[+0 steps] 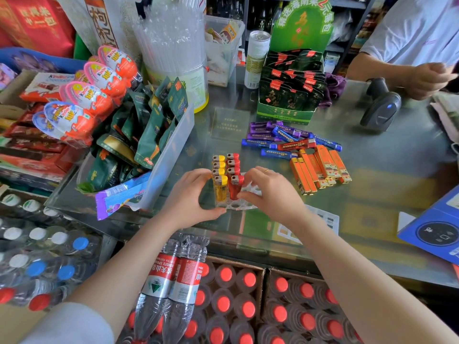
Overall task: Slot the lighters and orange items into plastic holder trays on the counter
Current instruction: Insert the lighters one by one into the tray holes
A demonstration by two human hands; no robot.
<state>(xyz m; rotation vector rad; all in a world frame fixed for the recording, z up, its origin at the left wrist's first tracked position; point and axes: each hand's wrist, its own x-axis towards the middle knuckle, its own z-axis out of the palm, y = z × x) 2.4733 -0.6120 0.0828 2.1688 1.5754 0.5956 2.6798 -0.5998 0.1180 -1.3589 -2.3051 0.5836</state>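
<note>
The right hand (pixel 269 192) has its thumb and forefinger closed on the nearest red translucent plastic lighter (pixel 235 186), which stands upright in the front of the red row. The left hand (pixel 190 198) is curled around the near left corner of the clear plastic holder tray (pixel 234 206), its thumb on the tray's front rim and its fingers against the nearest yellow translucent plastic lighter (pixel 220 188); it steadies the tray and grips nothing else. Behind these two, a row of yellow lighters (pixel 218 166) and a row of red lighters (pixel 233 163) stand side by side in the tray. Round sockets at the front rim and to the right under the right hand are not yet filled.

The step in hand looks like seating the red lighter in its socket. To do it well, keep it upright, press straight down by the metal cap and let the left hand hold the tray flat against the glass surface (pixel 372 184) so it cannot skate or tip the full rows.

Toward the right edge of the surface, a loose bunch of flat orange boxed lighters (pixel 320 171) lies well apart from the tray, and beyond it a scatter of blue, purple and red slim lighters (pixel 285 140). A second white plastic tray (pixel 325 219) lies near the front edge under the right forearm, probably meant for the orange ones.
</note>
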